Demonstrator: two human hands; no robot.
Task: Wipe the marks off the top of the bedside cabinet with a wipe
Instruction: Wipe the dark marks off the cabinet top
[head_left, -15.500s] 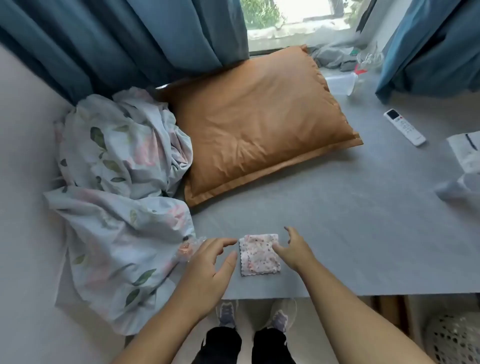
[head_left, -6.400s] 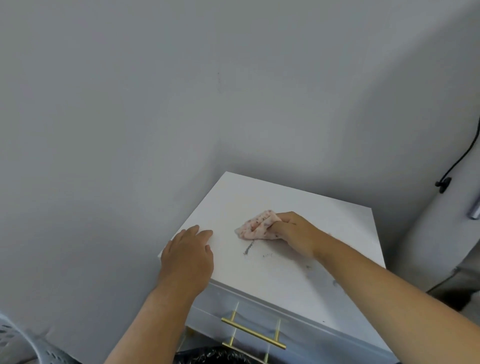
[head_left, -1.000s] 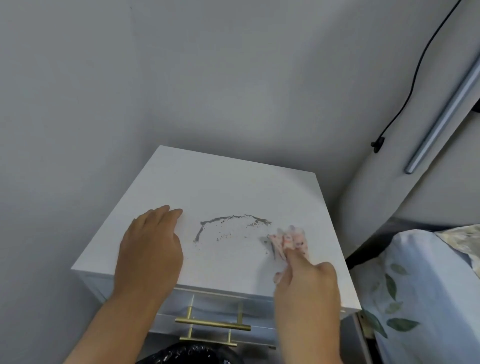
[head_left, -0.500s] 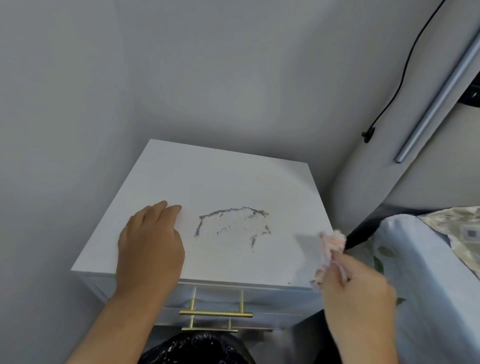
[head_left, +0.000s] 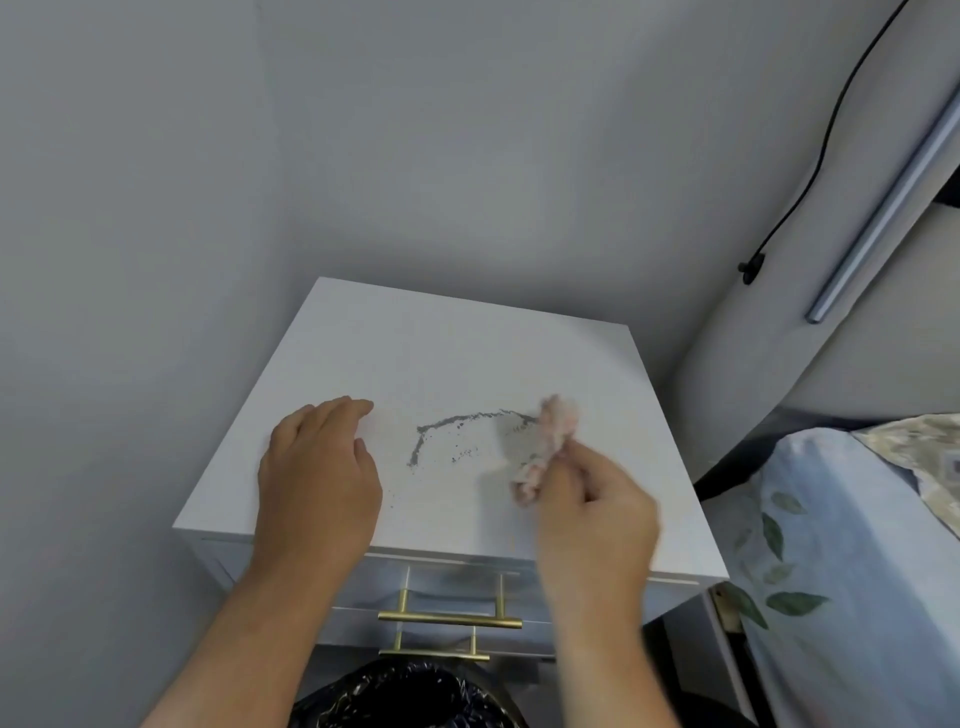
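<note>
On the white bedside cabinet (head_left: 467, 358), the left hand (head_left: 319, 480) lies flat with fingers stretched out, holding nothing, at 9 o'clock from the grey marks (head_left: 457, 434). The right hand (head_left: 592, 512) has its fingers pinched closed on a crumpled pink wipe (head_left: 548, 441), which meets the arc's 3 o'clock end. Brass drawer handles (head_left: 449, 618) show at 6 o'clock, above a black bin bag (head_left: 405, 696).

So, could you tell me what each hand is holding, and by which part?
The right hand pinches the bunched wipe at its near end; the left hand holds nothing.
</note>
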